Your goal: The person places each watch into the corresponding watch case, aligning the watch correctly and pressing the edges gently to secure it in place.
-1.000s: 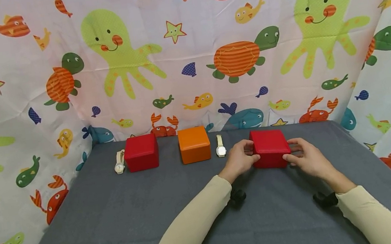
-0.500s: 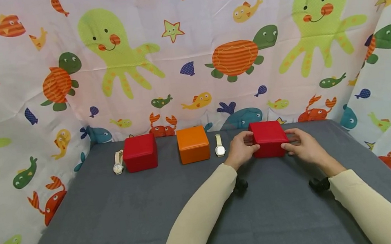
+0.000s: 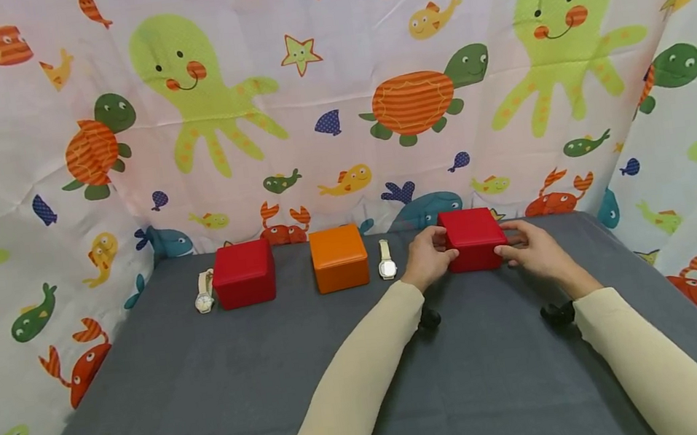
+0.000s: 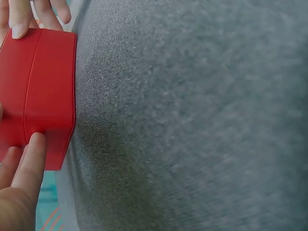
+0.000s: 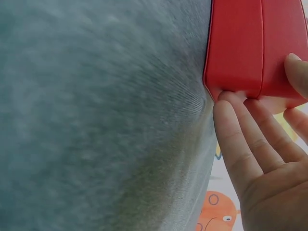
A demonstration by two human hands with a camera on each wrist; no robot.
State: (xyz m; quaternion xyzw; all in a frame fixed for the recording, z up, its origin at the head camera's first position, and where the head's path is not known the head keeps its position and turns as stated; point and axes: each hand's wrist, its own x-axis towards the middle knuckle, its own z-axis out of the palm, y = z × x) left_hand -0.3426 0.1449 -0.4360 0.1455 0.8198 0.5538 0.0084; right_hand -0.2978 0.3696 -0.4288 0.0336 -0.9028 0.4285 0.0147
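Note:
A red box (image 3: 473,239) with a leather-like surface sits at the back right of the table, held between both hands. My left hand (image 3: 430,259) grips its left side, thumb at the front corner and fingers along the side. On the other side my right hand (image 3: 537,251) grips it, its thumb near the front right corner. In the left wrist view, fingertips touch the side of the red box (image 4: 50,82), and a seam runs around it. The right wrist view has fingers against the side of the same box (image 5: 236,48). Its lid is down.
Left of the hands, a watch (image 3: 386,260) lies beside an orange box (image 3: 339,258). Farther left stand another red box (image 3: 243,274) and a second watch (image 3: 203,292). A grey cloth (image 3: 213,397) covers the table; a sea-animal curtain (image 3: 307,105) hangs behind.
Both hands have slid the red box back, away from the person, toward the curtain. The other boxes and watches stay in place; the head view has shifted slightly.

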